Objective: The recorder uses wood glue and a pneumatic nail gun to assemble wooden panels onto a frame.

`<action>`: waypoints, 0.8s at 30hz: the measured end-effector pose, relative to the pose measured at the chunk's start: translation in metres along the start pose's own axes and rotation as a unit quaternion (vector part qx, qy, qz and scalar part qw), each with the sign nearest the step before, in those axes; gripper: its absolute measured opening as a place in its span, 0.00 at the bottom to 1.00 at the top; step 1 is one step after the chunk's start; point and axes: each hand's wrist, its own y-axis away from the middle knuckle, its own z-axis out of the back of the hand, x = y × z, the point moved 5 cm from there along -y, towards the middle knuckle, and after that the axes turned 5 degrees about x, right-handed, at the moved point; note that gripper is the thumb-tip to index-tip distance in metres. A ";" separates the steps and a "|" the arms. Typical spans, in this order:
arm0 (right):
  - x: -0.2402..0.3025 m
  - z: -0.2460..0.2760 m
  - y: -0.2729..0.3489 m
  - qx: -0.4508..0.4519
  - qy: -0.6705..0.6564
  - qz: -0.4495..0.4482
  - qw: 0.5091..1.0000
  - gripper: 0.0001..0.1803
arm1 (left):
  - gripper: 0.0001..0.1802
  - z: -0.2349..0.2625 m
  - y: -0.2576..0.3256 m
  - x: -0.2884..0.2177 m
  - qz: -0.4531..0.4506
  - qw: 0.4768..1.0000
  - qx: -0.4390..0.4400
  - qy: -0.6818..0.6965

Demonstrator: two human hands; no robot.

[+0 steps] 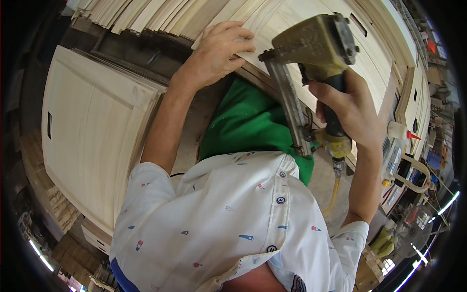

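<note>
Presently, the right hand point(357, 112) is wrapped around a yellow nail gun point(311, 41); the left hand point(213, 54), fingers half-curled, rests by a wooden panel point(378, 63), grip undeterminable.

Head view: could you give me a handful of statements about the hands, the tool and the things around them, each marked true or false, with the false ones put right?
1. The right hand grips a nail gun. True.
2. There is a nail gun in each hand. False: the left hand has no tool in it and rests at the edge of a pale wood panel.
3. A yellow hose runs from the gun. True.
4. The bottle with a red tip is at the picture's left. False: it is at the right.
5. The shirt is plain black. False: it is white with small prints.
6. A stack of panels is on the person's left. True.
</note>
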 end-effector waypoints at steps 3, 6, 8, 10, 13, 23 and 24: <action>0.003 0.000 -0.001 0.014 0.010 0.013 1.000 0.13 | 0.16 -0.002 -0.003 -0.005 0.004 1.000 -0.001 -0.004; 0.008 -0.003 -0.001 0.017 0.028 0.010 0.999 0.12 | 0.16 -0.005 -0.008 -0.007 -0.019 1.000 -0.004 -0.005; 0.004 -0.002 0.002 0.009 0.035 0.002 0.999 0.12 | 0.16 -0.008 -0.011 -0.007 -0.020 1.000 -0.003 0.002; -0.003 0.002 0.001 0.008 0.072 -0.005 0.997 0.12 | 0.15 -0.010 -0.008 -0.003 -0.020 1.000 -0.004 0.002; -0.011 0.016 0.031 -0.043 0.054 -0.053 0.996 0.12 | 0.15 -0.008 -0.006 0.001 -0.018 1.000 -0.011 0.003; -0.065 0.062 0.101 -0.140 0.028 -0.144 0.979 0.14 | 0.17 -0.008 -0.011 -0.001 0.012 0.999 0.033 -0.001; -0.072 0.072 0.118 -0.164 0.024 -0.149 0.975 0.14 | 0.17 -0.011 -0.018 -0.004 0.010 0.999 0.036 0.002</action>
